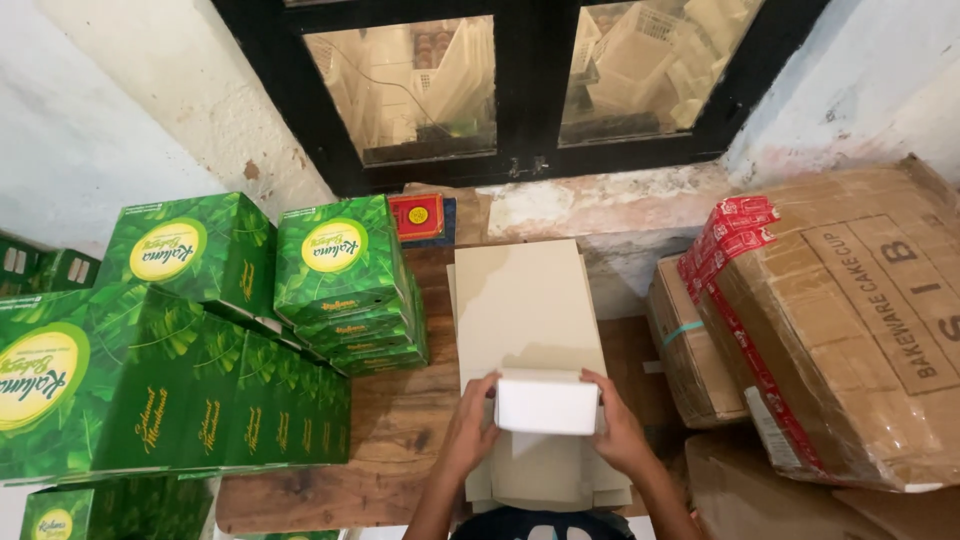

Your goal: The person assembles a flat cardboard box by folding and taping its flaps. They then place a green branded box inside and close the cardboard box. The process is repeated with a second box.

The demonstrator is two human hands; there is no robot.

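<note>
Below a black-framed window (pixel 520 90), a wooden table (pixel 395 420) is carrying green boxes (pixel 180 370) while left hand (pixel 470 425) and right hand (pixel 620 430) are gripping a white box (pixel 547 402).

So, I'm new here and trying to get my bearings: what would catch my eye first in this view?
First the stacks of bright green boxes with yellow ovals, piled along the left of the wooden table. In the middle, the left hand and right hand grip a small white box over a pile of flat beige cardboard sheets. On the right sits a large brown carton sealed with red tape.
</note>
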